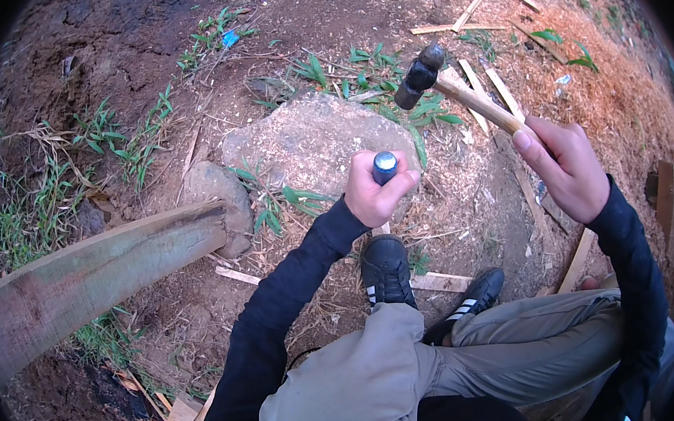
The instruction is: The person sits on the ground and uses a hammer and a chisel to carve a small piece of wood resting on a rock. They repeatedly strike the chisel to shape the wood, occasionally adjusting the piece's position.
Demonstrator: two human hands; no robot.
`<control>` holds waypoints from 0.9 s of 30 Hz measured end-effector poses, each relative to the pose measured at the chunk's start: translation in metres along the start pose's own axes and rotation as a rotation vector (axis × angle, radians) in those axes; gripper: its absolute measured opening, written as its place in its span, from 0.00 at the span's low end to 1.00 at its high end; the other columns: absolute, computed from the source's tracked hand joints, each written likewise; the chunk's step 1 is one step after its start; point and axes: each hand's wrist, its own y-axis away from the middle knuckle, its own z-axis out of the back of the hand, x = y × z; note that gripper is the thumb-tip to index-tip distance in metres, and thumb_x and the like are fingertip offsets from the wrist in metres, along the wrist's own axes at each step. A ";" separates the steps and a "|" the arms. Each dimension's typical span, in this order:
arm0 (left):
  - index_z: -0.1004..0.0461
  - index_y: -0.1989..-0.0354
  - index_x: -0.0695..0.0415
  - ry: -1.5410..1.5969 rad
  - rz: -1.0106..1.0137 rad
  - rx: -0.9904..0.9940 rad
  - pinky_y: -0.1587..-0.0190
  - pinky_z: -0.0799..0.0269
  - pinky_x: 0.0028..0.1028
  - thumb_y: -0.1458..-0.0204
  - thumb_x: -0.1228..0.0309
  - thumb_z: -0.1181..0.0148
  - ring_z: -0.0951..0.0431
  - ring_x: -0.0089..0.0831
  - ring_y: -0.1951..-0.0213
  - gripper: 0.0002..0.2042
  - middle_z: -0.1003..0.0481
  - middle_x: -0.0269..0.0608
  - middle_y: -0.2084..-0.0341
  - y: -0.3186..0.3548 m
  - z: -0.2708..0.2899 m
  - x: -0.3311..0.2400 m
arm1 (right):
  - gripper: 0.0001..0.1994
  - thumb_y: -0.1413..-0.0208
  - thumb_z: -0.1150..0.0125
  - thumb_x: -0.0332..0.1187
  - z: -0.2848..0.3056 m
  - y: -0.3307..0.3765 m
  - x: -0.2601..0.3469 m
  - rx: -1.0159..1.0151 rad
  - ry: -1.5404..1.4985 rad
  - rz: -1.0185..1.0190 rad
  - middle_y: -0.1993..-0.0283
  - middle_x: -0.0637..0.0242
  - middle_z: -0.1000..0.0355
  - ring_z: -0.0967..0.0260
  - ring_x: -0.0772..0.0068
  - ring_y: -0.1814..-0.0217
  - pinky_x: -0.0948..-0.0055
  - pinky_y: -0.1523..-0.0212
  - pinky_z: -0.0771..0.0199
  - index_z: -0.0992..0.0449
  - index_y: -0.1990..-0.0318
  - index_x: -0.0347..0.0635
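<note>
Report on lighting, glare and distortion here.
In the head view, daylight looks soft, without hard shadows; in that same view, pale glare tops the blue handle, and the plank appears bowed, probably partly from fisheye distortion.

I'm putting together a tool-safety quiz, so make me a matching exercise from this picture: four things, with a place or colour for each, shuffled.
Column one:
1. hammer
2. blue-handled tool
3. thick plank
4. shoes

Column two:
A. lower left of the picture
B. black with white stripes
C. in the right hand
D. in the left hand

Pairs: 1-C, 2-D, 3-A, 4-B
</note>
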 end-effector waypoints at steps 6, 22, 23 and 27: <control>0.41 0.86 0.57 0.006 -0.012 -0.022 0.84 0.50 0.21 0.48 0.77 0.47 0.43 0.15 0.87 0.15 0.39 0.29 0.89 0.001 -0.004 0.000 | 0.23 0.33 0.53 0.47 0.003 0.001 0.007 -0.014 0.008 -0.011 0.86 0.62 0.45 0.46 0.67 0.86 0.64 0.80 0.45 0.29 0.72 0.35; 0.40 0.85 0.58 0.039 0.008 -0.058 0.84 0.50 0.22 0.48 0.78 0.47 0.43 0.15 0.87 0.14 0.39 0.28 0.90 0.002 0.004 0.009 | 0.23 0.33 0.54 0.47 0.002 -0.002 0.004 0.011 0.006 -0.016 0.87 0.62 0.45 0.46 0.67 0.86 0.64 0.81 0.44 0.29 0.71 0.35; 0.40 0.85 0.58 0.028 0.015 -0.056 0.84 0.49 0.22 0.48 0.77 0.46 0.42 0.15 0.87 0.14 0.39 0.28 0.90 0.002 0.003 0.008 | 0.23 0.33 0.54 0.47 0.001 -0.002 0.003 0.013 0.003 -0.014 0.87 0.62 0.45 0.45 0.68 0.86 0.64 0.81 0.44 0.29 0.71 0.35; 0.39 0.87 0.57 -0.069 -0.028 -0.036 0.84 0.48 0.22 0.50 0.74 0.43 0.40 0.16 0.87 0.15 0.38 0.28 0.91 0.000 -0.002 0.001 | 0.23 0.33 0.54 0.47 0.002 -0.003 0.004 0.008 0.029 0.006 0.87 0.62 0.45 0.45 0.67 0.87 0.64 0.81 0.44 0.28 0.71 0.35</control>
